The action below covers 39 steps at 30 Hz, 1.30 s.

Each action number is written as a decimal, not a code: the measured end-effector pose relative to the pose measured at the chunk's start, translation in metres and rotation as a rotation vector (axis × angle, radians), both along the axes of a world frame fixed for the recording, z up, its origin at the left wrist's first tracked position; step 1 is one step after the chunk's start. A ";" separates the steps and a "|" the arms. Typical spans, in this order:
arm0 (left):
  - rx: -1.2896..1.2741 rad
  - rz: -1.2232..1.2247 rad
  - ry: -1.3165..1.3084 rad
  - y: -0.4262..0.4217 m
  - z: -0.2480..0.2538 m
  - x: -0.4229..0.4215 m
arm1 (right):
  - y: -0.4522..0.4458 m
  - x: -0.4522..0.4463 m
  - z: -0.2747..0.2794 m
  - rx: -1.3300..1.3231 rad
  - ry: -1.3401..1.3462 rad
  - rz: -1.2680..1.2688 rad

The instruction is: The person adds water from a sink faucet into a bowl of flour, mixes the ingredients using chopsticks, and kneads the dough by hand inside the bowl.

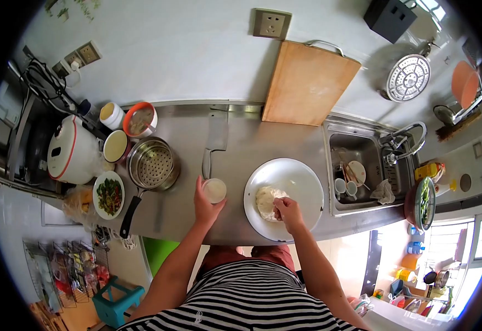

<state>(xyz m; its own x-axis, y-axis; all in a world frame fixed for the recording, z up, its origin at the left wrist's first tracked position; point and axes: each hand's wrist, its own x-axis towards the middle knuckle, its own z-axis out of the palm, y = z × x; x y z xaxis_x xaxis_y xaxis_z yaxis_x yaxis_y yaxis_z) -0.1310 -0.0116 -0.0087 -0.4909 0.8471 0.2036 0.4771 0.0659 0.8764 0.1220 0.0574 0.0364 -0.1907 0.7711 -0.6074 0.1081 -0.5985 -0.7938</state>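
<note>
My left hand is wrapped round a small round cup with pale contents, above the steel counter. Over a wide white basin, my right hand has its fingers drawn together at the edge of a lump of white dough. Whether those fingers hold anything is too small to tell. Just beyond my left hand lies a cleaver, its handle pointing toward me.
On the left are a steamer pot, a plate of chopped vegetables, several bowls and a rice cooker. A cutting board leans on the wall. Dishes lie in the sink at right, beside a vegetable bowl.
</note>
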 end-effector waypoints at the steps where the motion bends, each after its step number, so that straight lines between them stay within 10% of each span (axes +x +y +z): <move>1: 0.022 -0.003 -0.012 0.000 0.006 0.001 | 0.000 -0.002 0.003 0.003 0.005 -0.013; 18: 0.027 -0.778 0.727 0.043 0.133 0.084 | 0.008 -0.013 0.012 -0.196 0.422 -0.246; 25: -0.013 -0.748 0.469 0.053 0.122 0.088 | 0.005 -0.006 -0.010 -0.267 0.606 -0.498; 31: 0.042 -0.516 -0.056 0.041 0.076 0.063 | 0.015 0.023 -0.003 -0.262 0.588 -0.230; 33: -0.021 -0.372 -0.207 0.033 0.061 0.045 | 0.015 0.024 0.010 -0.048 0.046 0.012; 39: -0.017 -0.135 -0.241 -0.012 0.016 -0.009 | 0.021 0.015 0.032 0.311 -0.166 0.266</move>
<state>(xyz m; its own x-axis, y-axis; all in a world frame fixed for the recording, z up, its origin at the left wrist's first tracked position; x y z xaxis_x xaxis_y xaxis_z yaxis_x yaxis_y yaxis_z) -0.1402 -0.0239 0.0078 -0.4057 0.9105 0.0801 0.2608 0.0313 0.9649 0.1371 0.0785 0.0687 -0.3270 0.8592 -0.3935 0.3676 -0.2679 -0.8905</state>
